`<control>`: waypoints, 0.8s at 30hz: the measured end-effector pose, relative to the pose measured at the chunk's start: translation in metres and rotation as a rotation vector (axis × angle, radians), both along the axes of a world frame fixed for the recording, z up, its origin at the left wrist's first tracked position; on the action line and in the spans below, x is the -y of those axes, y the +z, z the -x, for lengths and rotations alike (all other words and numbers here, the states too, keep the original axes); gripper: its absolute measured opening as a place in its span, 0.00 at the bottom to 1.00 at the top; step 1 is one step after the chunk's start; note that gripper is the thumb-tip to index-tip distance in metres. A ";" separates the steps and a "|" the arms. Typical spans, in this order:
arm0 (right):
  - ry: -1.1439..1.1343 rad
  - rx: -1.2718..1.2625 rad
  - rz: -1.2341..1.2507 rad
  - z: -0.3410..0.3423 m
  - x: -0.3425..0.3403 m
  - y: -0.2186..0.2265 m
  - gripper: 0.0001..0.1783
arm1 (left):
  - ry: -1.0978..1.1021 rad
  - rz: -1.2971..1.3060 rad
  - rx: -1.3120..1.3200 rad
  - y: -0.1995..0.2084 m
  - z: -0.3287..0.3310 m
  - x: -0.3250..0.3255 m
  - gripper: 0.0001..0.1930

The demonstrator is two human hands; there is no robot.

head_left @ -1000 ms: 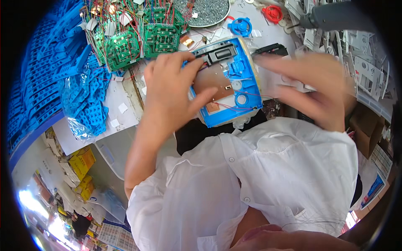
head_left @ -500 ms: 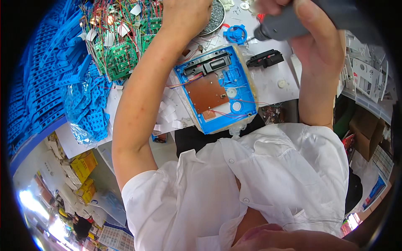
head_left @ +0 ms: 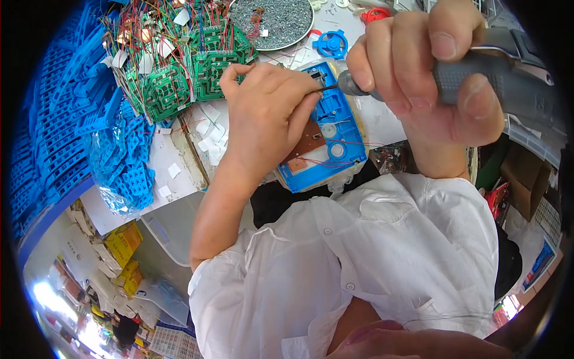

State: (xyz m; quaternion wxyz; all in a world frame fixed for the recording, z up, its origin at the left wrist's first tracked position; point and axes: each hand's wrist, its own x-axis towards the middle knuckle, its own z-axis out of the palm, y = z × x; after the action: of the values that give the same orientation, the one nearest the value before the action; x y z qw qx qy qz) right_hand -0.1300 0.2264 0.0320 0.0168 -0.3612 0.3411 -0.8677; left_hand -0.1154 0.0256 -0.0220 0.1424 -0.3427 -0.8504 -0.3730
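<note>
My right hand (head_left: 424,66) is wrapped round a grey electric screwdriver (head_left: 508,78), whose thin bit points left over a blue plastic housing (head_left: 344,119). Thumb and fingers of my left hand (head_left: 266,113) are pinched together at the bit's tip; whatever lies between them is hidden. Inside the housing sit a brown circuit board (head_left: 309,140), partly covered by my left hand, and thin red wires. A black part at the housing's far end is mostly hidden too. The housing rests in a pale, translucent holder at the table's near edge.
A round tray of small screws (head_left: 269,27) stands behind my left hand. Green circuit boards with wires (head_left: 209,66) are heaped on the left, beside piled blue plastic parts (head_left: 54,119). A blue ring-shaped part (head_left: 330,44) and a red one (head_left: 375,14) lie beyond the housing.
My left hand has come back from the screw tray to the housing, its fingers now at the bit. My right hand has brought the screwdriver nearer and over the housing.
</note>
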 end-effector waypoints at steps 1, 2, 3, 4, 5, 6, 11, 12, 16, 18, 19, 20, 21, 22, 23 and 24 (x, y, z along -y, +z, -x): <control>-0.005 0.013 0.014 -0.002 0.002 -0.003 0.23 | -0.004 -0.026 0.038 -0.001 -0.002 0.001 0.05; 0.005 0.031 0.024 -0.003 0.003 -0.007 0.23 | -0.006 -0.034 0.049 -0.002 -0.003 0.001 0.05; 0.011 0.034 0.006 -0.003 0.003 -0.006 0.23 | -0.008 -0.043 0.059 -0.002 -0.004 0.002 0.05; 0.017 0.035 -0.013 -0.002 0.003 -0.005 0.23 | -0.010 -0.051 0.070 -0.003 -0.005 0.002 0.06; 0.019 0.023 -0.060 -0.001 0.001 0.000 0.24 | -0.004 -0.057 0.053 -0.005 -0.005 0.002 0.06; 0.018 0.035 -0.069 -0.002 0.002 0.001 0.23 | 0.002 -0.063 0.036 -0.008 -0.004 0.002 0.06; -0.183 0.202 -0.115 -0.013 0.020 0.016 0.19 | 0.120 0.064 -0.072 -0.009 -0.006 -0.002 0.11; -0.211 0.187 -0.144 -0.010 0.020 0.014 0.17 | 0.155 0.101 -0.055 -0.007 -0.005 -0.002 0.12; -0.192 0.060 -0.210 0.022 0.007 -0.026 0.13 | 0.171 0.194 -0.038 -0.025 -0.006 0.001 0.16; -0.253 0.122 -0.262 0.021 0.011 -0.031 0.12 | 0.172 0.188 -0.036 -0.026 -0.006 0.000 0.15; -0.286 0.156 -0.304 0.019 0.013 -0.029 0.13 | 0.173 0.184 -0.036 -0.026 -0.006 0.000 0.15; -0.315 0.190 -0.348 0.016 0.016 -0.026 0.13 | 0.175 0.185 -0.035 -0.026 -0.006 0.000 0.15; -0.333 0.192 -0.437 0.016 0.014 -0.029 0.13 | 0.177 0.186 -0.035 -0.027 -0.006 -0.001 0.15; -0.351 0.193 -0.527 0.016 0.012 -0.033 0.14 | 0.179 0.187 -0.034 -0.027 -0.007 -0.001 0.14; -0.386 0.151 -0.606 0.019 0.010 -0.036 0.15 | 0.177 0.192 -0.029 -0.026 -0.007 -0.001 0.14; -0.421 0.108 -0.684 0.022 0.008 -0.040 0.15 | 0.176 0.196 -0.024 -0.026 -0.007 -0.001 0.14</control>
State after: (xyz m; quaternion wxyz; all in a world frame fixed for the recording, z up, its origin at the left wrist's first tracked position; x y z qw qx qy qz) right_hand -0.1523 0.2180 -0.0082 -0.0240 -0.2110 0.6753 -0.7063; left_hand -0.1086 0.0268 -0.0475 0.1505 -0.2835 -0.9078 -0.2700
